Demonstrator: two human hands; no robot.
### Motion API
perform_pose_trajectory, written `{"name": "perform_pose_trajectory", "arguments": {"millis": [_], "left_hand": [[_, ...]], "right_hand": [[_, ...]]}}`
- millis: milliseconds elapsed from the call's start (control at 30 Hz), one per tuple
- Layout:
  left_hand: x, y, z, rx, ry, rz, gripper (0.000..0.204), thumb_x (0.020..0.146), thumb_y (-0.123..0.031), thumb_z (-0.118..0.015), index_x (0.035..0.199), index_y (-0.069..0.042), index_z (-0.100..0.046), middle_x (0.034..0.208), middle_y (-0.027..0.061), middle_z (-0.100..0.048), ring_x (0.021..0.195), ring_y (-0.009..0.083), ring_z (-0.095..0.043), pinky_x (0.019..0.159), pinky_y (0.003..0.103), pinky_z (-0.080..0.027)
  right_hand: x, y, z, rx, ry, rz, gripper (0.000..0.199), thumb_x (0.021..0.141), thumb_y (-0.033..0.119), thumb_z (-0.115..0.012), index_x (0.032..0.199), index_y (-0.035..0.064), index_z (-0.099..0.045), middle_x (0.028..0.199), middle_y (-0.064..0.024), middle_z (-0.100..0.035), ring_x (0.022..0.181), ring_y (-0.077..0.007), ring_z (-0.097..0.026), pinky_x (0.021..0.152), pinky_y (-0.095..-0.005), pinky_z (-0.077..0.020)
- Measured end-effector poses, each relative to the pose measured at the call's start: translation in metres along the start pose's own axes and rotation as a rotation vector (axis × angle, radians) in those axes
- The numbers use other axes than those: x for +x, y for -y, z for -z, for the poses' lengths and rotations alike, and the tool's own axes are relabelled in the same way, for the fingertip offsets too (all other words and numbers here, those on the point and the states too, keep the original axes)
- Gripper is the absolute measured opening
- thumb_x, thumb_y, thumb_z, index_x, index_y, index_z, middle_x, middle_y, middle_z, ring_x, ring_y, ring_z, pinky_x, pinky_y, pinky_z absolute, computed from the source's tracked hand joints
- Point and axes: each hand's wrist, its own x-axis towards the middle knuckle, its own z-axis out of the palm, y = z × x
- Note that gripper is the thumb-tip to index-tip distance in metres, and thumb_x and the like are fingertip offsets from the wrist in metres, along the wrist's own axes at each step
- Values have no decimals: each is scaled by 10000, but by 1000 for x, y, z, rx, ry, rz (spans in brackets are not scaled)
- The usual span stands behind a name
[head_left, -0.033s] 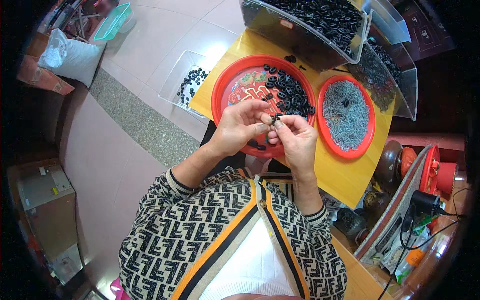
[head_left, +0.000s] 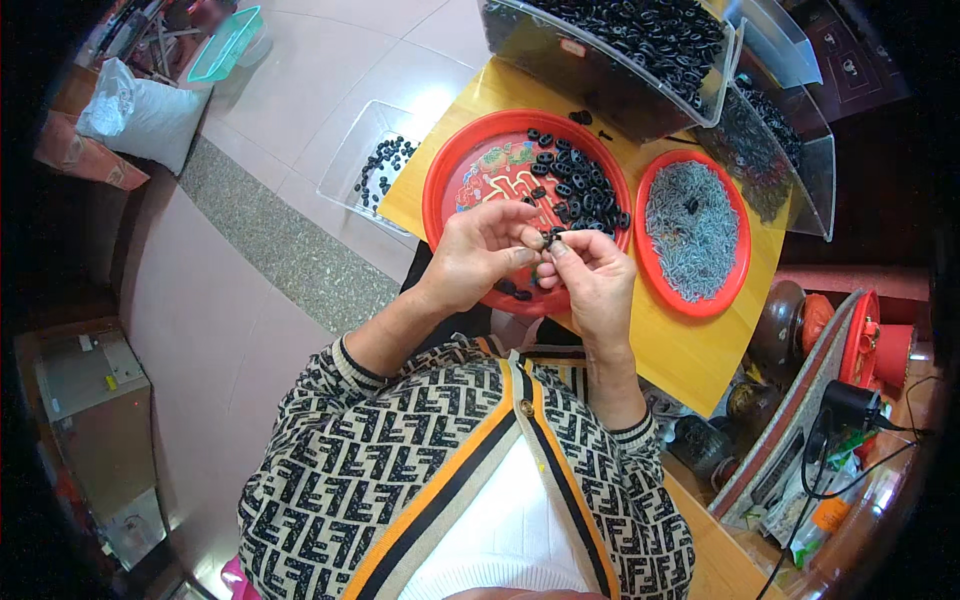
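Over the near part of a round red tray [head_left: 434, 190], my two hands meet at the fingertips around a small black plastic piece [head_left: 551, 237]. My left hand [head_left: 470, 258] pinches it between thumb and fingers. From the other side, my right hand [head_left: 597, 288] grips it too; the fingers hide most of its shape. Black oval parts with holes [head_left: 590, 185] are heaped in the tray's right half, and several more black pieces [head_left: 513, 289] lie by its near rim. To the right, an oval red tray [head_left: 743, 255] holds many small grey screw-like pieces [head_left: 690, 245].
The trays stand on a yellow wooden table [head_left: 690, 365]. Clear bins of black parts [head_left: 650, 40] [head_left: 770, 140] rise at its far right. Left of the table is a shallow clear box [head_left: 345, 170] with small black pieces. A black adapter [head_left: 850, 405] with cords hangs at right.
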Motion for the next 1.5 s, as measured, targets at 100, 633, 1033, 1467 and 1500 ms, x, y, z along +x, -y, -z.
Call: {"name": "perform_pose_trajectory", "arguments": {"millis": [100,633,1033,1467,1500], "left_hand": [[-3,0,3,20,0,78,244,774,5,-583,1009,31,-522,889,68,-579,799,131,-572,716,252,-486],[21,6,1,1237,160,-447,185,607,-23,-656,779,-7,-589,740,121,-515,695,292,-534,612,369,-439],[23,22,6,1246,76,-386,130,659,-21,-596,776,7,-549,740,105,-558,659,263,-563,592,359,-454],[-7,-10,9,-376,-3,362,238,780,46,-533,1016,22,-550,876,87,-588,737,135,-584,675,240,-495],[-8,-9,9,-379,-2,360,238,780,46,-533,1016,22,-550,876,87,-588,737,135,-584,675,240,-495]], "right_hand": [[-1,-1,2,2,-4,22,64,815,24,-541,861,-17,-556,731,-66,-602,588,-90,-570,529,-203,-497],[-7,1,44,22,-157,93,76,798,25,-562,867,-8,-565,729,-29,-574,597,-75,-553,529,-186,-465],[-11,-1,37,8,-108,48,69,802,40,-560,856,-2,-562,731,-20,-570,604,-73,-554,528,-182,-455],[-10,-3,-2,228,24,-103,80,810,32,-534,883,2,-523,742,-39,-569,595,-78,-542,528,-182,-453],[-10,-4,-3,225,24,-103,80,810,32,-534,883,2,-523,742,-39,-569,595,-78,-542,528,-182,-453]]}}
